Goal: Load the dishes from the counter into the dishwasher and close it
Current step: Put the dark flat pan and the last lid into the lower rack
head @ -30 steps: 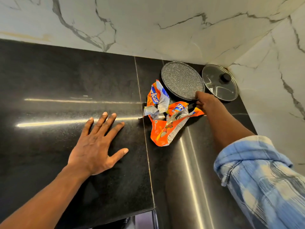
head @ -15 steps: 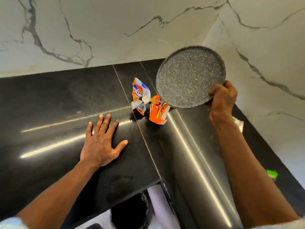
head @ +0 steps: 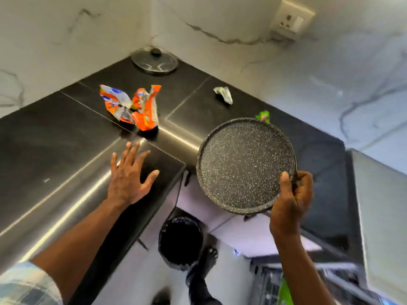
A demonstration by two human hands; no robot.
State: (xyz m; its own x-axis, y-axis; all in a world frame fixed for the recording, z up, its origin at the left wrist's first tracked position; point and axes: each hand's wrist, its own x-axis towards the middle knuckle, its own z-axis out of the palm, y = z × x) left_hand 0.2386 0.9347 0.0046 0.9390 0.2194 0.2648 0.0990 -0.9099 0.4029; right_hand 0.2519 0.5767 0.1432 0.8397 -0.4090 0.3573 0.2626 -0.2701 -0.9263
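A round black speckled flat pan (head: 243, 165) is in the air in front of the black counter (head: 44, 137), tilted toward me. My right hand (head: 290, 199) grips its lower right rim, thumb on the top face. My left hand (head: 128, 175) rests flat on the counter near its inner corner, fingers spread and holding nothing. A glass lid (head: 154, 60) with a black knob lies in the far corner of the counter. At the lower right, a blurred wire rack of the dishwasher (head: 308, 282) shows below the counter.
Crumpled orange wrappers (head: 132, 106) lie on the counter behind my left hand, a white-green scrap (head: 224, 94) and a green scrap (head: 263, 116) further right. A black bin (head: 180, 241) stands on the floor below, beside my foot (head: 208, 258). A wall socket (head: 291, 18) sits at upper right.
My right hand lifted the speckled pan off the counter and carried it toward me and down to the right. The view swung right; my left hand stayed on the counter.
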